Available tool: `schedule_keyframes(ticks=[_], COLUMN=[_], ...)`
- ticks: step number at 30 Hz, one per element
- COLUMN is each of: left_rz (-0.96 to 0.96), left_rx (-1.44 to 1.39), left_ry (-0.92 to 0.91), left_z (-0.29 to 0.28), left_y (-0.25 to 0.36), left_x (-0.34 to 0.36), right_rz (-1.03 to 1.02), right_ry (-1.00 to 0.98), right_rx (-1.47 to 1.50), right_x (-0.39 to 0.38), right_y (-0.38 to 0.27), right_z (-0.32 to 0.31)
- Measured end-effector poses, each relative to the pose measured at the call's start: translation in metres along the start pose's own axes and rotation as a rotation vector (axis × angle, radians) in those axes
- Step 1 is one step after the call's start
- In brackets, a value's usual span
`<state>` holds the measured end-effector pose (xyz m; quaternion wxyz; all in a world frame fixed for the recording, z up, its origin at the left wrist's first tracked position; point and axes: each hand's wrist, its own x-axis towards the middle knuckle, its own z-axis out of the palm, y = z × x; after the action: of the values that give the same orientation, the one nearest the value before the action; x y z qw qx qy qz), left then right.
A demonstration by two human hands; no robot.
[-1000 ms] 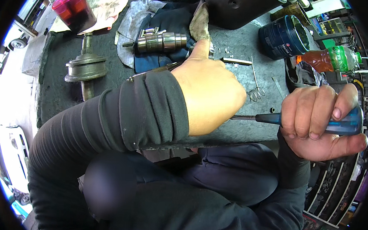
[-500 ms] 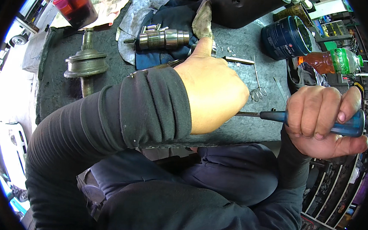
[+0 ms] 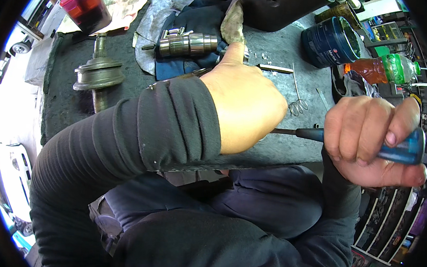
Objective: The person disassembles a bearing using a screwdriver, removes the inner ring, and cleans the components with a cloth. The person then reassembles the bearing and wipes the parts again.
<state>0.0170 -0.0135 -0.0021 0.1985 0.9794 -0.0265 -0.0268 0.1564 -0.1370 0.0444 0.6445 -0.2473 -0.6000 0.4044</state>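
My right hand (image 3: 357, 135) is wrapped round the blue handle of a screwdriver (image 3: 404, 147), held nearly level at the right front corner of the bench. Its dark shaft runs left and goes out of sight behind my left hand (image 3: 247, 104). The left hand is curled with its back towards me, the thumb stretched away towards a stained rag. Its other fingers, and whatever they grip, are hidden. Beyond it, a shiny stepped metal cylinder (image 3: 188, 45) lies on a dark blue cloth (image 3: 171, 71). A pair of scissor-handled forceps (image 3: 297, 102) lies between the hands, farther back.
A greasy flanged shaft (image 3: 98, 76) stands at the left of the dark bench (image 3: 61, 109). Behind it is a red translucent container (image 3: 88, 8). A blue tub (image 3: 329, 42) and a bottle of amber liquid (image 3: 374, 71) are at the far right. A large black part (image 3: 275, 10) sits at the back.
The right hand and screwdriver have shifted slightly, with the handle end a little lower and the grip turned a bit. The left hand stays almost in place.
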Motion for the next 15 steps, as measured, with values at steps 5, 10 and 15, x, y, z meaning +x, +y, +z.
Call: schedule_keyframes(ticks=[5,10,15], left_rz=[0.021,0.036,0.064], left_rx=[-0.002,0.015,0.006], left_ry=[0.016,0.062,0.110], left_z=[0.0009,0.0031,0.0036], left_y=[-0.0010,-0.0030,-0.0017], left_x=[0.0018,-0.0009,-0.0005], right_rz=[0.042,0.062,0.090], right_ry=[-0.033,-0.046,-0.036], right_rx=[0.016,0.030,0.059], right_x=[0.0040,0.0084,0.0074], right_y=[0.0001,0.0055,0.0033], right_z=[-0.0034,-0.0011,-0.0052])
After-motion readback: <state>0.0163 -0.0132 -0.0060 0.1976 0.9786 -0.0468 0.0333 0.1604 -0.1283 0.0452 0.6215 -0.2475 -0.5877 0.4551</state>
